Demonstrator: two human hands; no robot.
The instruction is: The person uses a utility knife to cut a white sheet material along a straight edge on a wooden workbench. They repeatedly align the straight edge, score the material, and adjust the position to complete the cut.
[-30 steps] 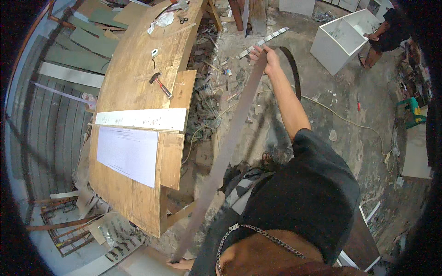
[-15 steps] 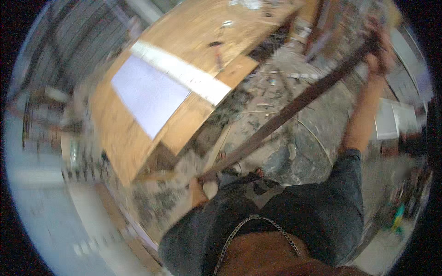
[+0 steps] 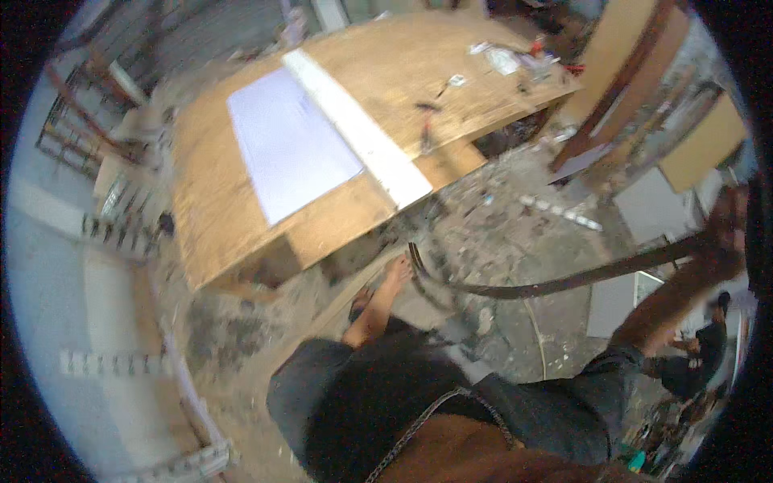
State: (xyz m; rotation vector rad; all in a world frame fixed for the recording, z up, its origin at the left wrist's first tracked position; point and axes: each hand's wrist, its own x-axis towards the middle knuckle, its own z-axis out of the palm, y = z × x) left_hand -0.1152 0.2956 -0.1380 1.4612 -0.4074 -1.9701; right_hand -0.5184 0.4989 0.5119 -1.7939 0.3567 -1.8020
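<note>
A long dark brown flexible strip [image 3: 555, 283] spans the space in front of me, sagging in the middle and bending upward at its left end. My right hand [image 3: 729, 229] is raised at the far right, wrapped round the strip's other end; blur softens its fingers. At the left end, my left hand [image 3: 396, 270] has its fingers closed at the strip, close to the table's near edge. The large wooden table [image 3: 213, 189] carries a pale lavender sheet [image 3: 294, 149], with a long white board [image 3: 354, 129] lying along the sheet's right side.
A red-handled tool [image 3: 427, 129] and a small heap of clear plastic [image 3: 503, 60] lie on the table. Tall brown panels [image 3: 616, 80] lean at the right. Scraps litter the floor [image 3: 499, 217]. Another person [image 3: 692, 362] in dark clothes is at the lower right.
The strip has gone from straight and slanted to sagging and curved. My left hand has moved forward and right toward the table; my right hand has moved right and lower. My view has turned.
</note>
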